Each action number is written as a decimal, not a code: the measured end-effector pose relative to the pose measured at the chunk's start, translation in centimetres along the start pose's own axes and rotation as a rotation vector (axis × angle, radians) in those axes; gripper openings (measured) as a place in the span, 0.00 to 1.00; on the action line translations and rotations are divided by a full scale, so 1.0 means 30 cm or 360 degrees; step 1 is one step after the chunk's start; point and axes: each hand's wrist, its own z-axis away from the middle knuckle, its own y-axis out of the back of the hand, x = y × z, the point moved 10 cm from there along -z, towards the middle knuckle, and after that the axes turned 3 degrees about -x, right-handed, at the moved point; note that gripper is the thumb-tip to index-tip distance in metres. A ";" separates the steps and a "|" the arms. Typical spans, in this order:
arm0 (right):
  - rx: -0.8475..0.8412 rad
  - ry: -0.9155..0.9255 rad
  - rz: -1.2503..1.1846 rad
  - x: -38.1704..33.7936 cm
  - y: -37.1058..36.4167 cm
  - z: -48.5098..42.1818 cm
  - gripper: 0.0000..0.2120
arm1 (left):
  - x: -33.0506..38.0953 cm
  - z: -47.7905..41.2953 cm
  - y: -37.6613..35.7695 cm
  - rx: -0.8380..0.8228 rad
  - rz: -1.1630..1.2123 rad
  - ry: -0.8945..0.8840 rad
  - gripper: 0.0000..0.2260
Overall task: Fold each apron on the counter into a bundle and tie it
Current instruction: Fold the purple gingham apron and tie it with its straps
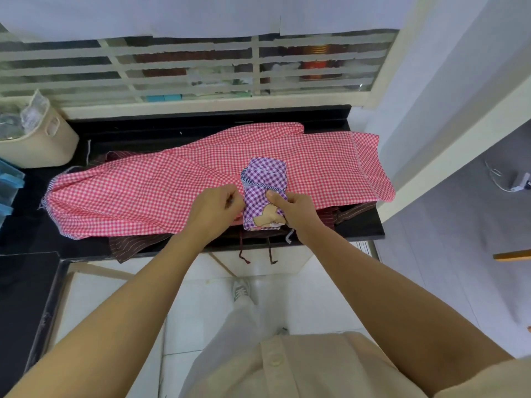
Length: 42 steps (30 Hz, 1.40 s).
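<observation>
A purple-and-white checked apron (263,182), folded into a small bundle with a tan patch near its bottom, lies on top of a spread red-and-white checked apron (161,185) on the black counter (143,133). My right hand (290,208) grips the bundle's right side, thumb on top. My left hand (215,211) is curled at the bundle's left edge, pinching cloth or a string there; which one is hidden by the fingers. A brown striped apron (135,247) lies under the red one, its ties hanging over the counter's front edge.
A cream basket (40,142) holding clear plastic stands at the counter's back left, with blue trays (8,185) beside it. A barred window (186,70) runs behind the counter. White wall (431,96) closes the right side. Tiled floor lies below.
</observation>
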 end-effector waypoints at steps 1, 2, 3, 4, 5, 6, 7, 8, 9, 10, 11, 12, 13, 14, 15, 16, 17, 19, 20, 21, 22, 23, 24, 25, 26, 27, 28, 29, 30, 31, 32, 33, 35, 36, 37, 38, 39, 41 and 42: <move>0.0014 -0.0007 0.0036 -0.004 -0.002 -0.032 0.24 | -0.010 -0.043 0.011 -0.0014 0.0029 -0.0020 0.12; 0.0020 -0.0018 0.0039 -0.008 -0.006 -0.058 0.22 | -0.013 -0.084 0.018 -0.0031 0.0060 -0.0047 0.13; 0.0021 -0.0034 0.0008 -0.006 -0.011 -0.081 0.21 | -0.017 -0.121 0.018 -0.0063 0.0086 -0.0071 0.14; 0.0022 -0.0056 -0.0021 -0.008 -0.020 -0.111 0.21 | -0.022 -0.168 0.016 -0.0102 0.0100 -0.0101 0.14; 0.0016 -0.0077 -0.0044 -0.008 -0.030 -0.142 0.21 | -0.029 -0.208 0.010 -0.0139 0.0104 -0.0137 0.13; 0.0007 -0.0098 -0.0047 -0.014 -0.042 -0.173 0.20 | -0.033 -0.250 0.004 -0.0171 0.0096 -0.0194 0.12; -0.0006 -0.0122 -0.0034 -0.016 -0.056 -0.207 0.20 | -0.035 -0.287 -0.002 -0.0190 0.0086 -0.0264 0.11; -0.0029 -0.0136 0.0020 -0.020 -0.063 -0.220 0.18 | -0.026 -0.299 -0.011 -0.0201 0.0086 -0.0344 0.10; -0.0042 -0.0157 0.0075 -0.025 -0.073 -0.248 0.18 | -0.038 -0.333 -0.020 -0.0236 0.0107 -0.0404 0.09; -0.0045 -0.0182 0.0158 -0.022 -0.077 -0.268 0.19 | -0.045 -0.354 -0.031 -0.0279 0.0120 -0.0451 0.09; -0.0029 -0.0197 0.0242 -0.020 -0.080 -0.292 0.21 | -0.058 -0.383 -0.044 -0.0339 0.0133 -0.0488 0.09; -0.0019 -0.0222 0.0330 -0.013 -0.084 -0.307 0.23 | -0.066 -0.403 -0.058 -0.0410 0.0134 -0.0512 0.10; -0.0022 -0.0247 0.0373 -0.003 -0.091 -0.324 0.23 | -0.077 -0.430 -0.068 -0.0488 0.0153 -0.0518 0.11; -0.0050 -0.0283 0.0400 0.007 -0.104 -0.338 0.23 | -0.083 -0.452 -0.076 -0.0563 0.0177 -0.0513 0.12; -0.0098 -0.0323 0.0428 0.018 -0.124 -0.353 0.23 | -0.086 -0.476 -0.085 -0.0622 0.0198 -0.0510 0.12; -0.0160 -0.0357 0.0513 0.027 -0.141 -0.365 0.21 | -0.082 -0.492 -0.095 -0.0664 0.0201 -0.0519 0.12; -0.0220 -0.0373 0.0648 0.036 -0.158 -0.382 0.18 | -0.079 -0.510 -0.114 -0.0707 0.0196 -0.0527 0.11; -0.0254 -0.0324 0.1020 0.019 -0.177 -0.409 0.10 | -0.075 -0.530 -0.178 -0.0772 0.0106 -0.0510 0.12; -0.0216 -0.0268 0.1132 0.004 -0.183 -0.421 0.09 | -0.079 -0.536 -0.207 -0.0765 0.0045 -0.0481 0.12; -0.0171 -0.0238 0.1171 -0.008 -0.179 -0.436 0.09 | -0.088 -0.551 -0.228 -0.0723 0.0029 -0.0441 0.12; -0.0134 -0.0226 0.1150 -0.012 -0.172 -0.443 0.09 | -0.100 -0.558 -0.238 -0.0684 0.0049 -0.0395 0.13; -0.0100 -0.0221 0.1116 -0.011 -0.157 -0.448 0.09 | -0.108 -0.564 -0.250 -0.0664 0.0088 -0.0369 0.13; -0.0088 -0.0219 0.1100 -0.008 -0.142 -0.449 0.08 | -0.113 -0.561 -0.257 -0.0663 0.0109 -0.0360 0.13; -0.0103 -0.0239 0.1111 -0.002 -0.129 -0.448 0.07 | -0.112 -0.550 -0.260 -0.0653 0.0113 -0.0383 0.13; -0.0149 -0.0276 0.1156 0.005 -0.118 -0.450 0.07 | -0.113 -0.538 -0.260 -0.0649 0.0102 -0.0389 0.13; -0.0222 -0.0336 0.1232 0.014 -0.109 -0.457 0.08 | -0.116 -0.529 -0.265 -0.0647 0.0101 -0.0391 0.14; -0.0324 -0.0408 0.1331 0.020 -0.101 -0.462 0.09 | -0.123 -0.524 -0.271 -0.0656 0.0094 -0.0358 0.14; -0.0433 -0.0480 0.1417 0.025 -0.100 -0.467 0.09 | -0.138 -0.519 -0.277 -0.0668 0.0091 -0.0321 0.14; -0.0516 -0.0525 0.1469 0.016 -0.087 -0.476 0.10 | -0.142 -0.522 -0.280 -0.0684 0.0103 -0.0267 0.14; -0.0577 -0.0546 0.1489 -0.001 -0.078 -0.483 0.10 | -0.148 -0.525 -0.282 -0.0705 0.0127 -0.0216 0.13; -0.0641 -0.0537 0.1505 -0.030 -0.070 -0.491 0.10 | -0.152 -0.533 -0.281 -0.0716 0.0141 -0.0165 0.12; -0.0715 -0.0532 0.1516 -0.053 -0.070 -0.495 0.10 | -0.158 -0.539 -0.281 -0.0727 0.0153 -0.0121 0.10; -0.0879 -0.0489 0.1554 -0.097 -0.082 -0.490 0.11 | -0.165 -0.543 -0.277 -0.0750 0.0169 -0.0048 0.08; -0.0935 -0.0438 0.1549 -0.117 -0.090 -0.485 0.12 | -0.168 -0.541 -0.275 -0.0764 0.0203 -0.0020 0.08; -0.0963 -0.0382 0.1510 -0.134 -0.096 -0.482 0.12 | -0.172 -0.539 -0.275 -0.0775 0.0264 -0.0001 0.07; -0.0965 -0.0330 0.1440 -0.150 -0.096 -0.482 0.12 | -0.171 -0.538 -0.271 -0.0784 0.0306 0.0001 0.07; -0.0934 -0.0295 0.1336 -0.159 -0.091 -0.481 0.12 | -0.165 -0.531 -0.268 -0.0797 0.0321 -0.0014 0.05; -0.0813 -0.0246 0.1109 -0.182 -0.070 -0.482 0.14 | -0.141 -0.520 -0.256 -0.0800 0.0266 -0.0087 0.05; -0.0777 -0.0195 0.1044 -0.197 -0.067 -0.481 0.14 | -0.135 -0.515 -0.254 -0.0793 0.0257 -0.0117 0.05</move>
